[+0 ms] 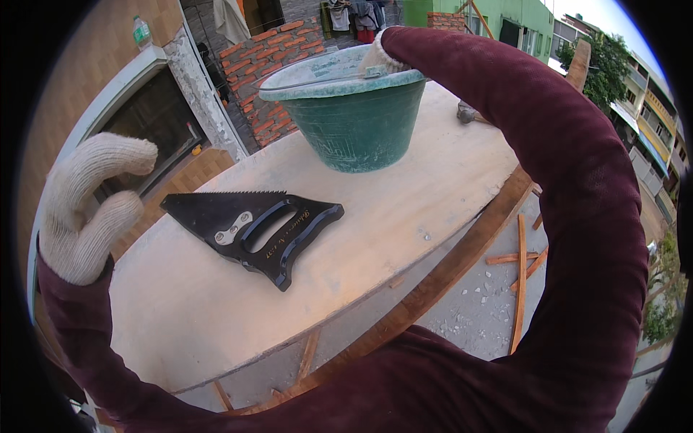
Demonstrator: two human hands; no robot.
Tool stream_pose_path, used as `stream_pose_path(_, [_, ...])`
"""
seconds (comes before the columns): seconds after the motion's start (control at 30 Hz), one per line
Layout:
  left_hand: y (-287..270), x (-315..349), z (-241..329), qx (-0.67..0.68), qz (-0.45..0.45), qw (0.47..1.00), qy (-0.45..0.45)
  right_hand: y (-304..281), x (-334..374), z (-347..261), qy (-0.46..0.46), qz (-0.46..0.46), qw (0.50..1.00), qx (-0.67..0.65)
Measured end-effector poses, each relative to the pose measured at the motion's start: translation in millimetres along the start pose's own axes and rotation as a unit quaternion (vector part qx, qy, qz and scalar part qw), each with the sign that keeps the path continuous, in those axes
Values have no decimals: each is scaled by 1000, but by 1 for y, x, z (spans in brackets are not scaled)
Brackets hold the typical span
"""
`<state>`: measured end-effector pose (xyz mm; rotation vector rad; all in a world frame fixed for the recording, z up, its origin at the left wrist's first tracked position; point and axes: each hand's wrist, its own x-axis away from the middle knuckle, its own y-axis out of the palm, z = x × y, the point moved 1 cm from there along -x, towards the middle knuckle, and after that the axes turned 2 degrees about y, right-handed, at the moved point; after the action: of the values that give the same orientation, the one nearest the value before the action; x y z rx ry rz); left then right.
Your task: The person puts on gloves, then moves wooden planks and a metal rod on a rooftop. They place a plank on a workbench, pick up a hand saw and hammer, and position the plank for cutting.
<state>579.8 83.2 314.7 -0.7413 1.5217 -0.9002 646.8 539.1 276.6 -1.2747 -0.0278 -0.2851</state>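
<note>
My left hand (90,202), in a white knit glove, is held up beyond the left end of a pale board (216,317). Its thumb and fingers curve apart with nothing between them. My right hand (382,59), also gloved, reaches over the rim into a green bucket (354,130) at the board's far side; the bucket's wall hides its fingers. White residue coats the bucket, and a thin wire handle rests along its rim. Between my hands and nearer to me lies a black handsaw (253,231), flat, teeth toward the far side.
A metal tool head (468,114), perhaps a hammer's, lies right of the bucket. A brown timber (462,249) runs along the board's near edge. Loose wood strips (520,289) and white chips are on the grey floor. A brick wall (271,72) and a plastic bottle (141,32) stand beyond.
</note>
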Motion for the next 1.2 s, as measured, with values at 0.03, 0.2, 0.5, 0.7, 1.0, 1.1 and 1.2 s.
stream_pose_path(0.03, [-1,-23,-1,-31,-32,999,8,3,-10,0,-5,-3,1000,0])
stream_pose_path(0.2, [11,-77,-10,7,-13,996,86,-19,15,-17,-1,-7,999,41])
stream_pose_path(0.5, [68,-168,-61,31,103,992,59,-50,95,-21,69,190,978,-55])
stream_pose_path(0.7, [89,-219,-58,289,197,937,-4,-41,164,-9,-109,428,679,-586])
stream_pose_path(1.0, [126,-234,54,493,198,831,167,-7,177,-37,-217,349,604,-683])
stream_pose_path(1.1, [131,-242,63,492,189,832,170,3,203,-33,-126,295,661,-679])
stream_pose_path(1.2, [112,-246,7,404,115,897,140,57,159,20,75,232,868,-433])
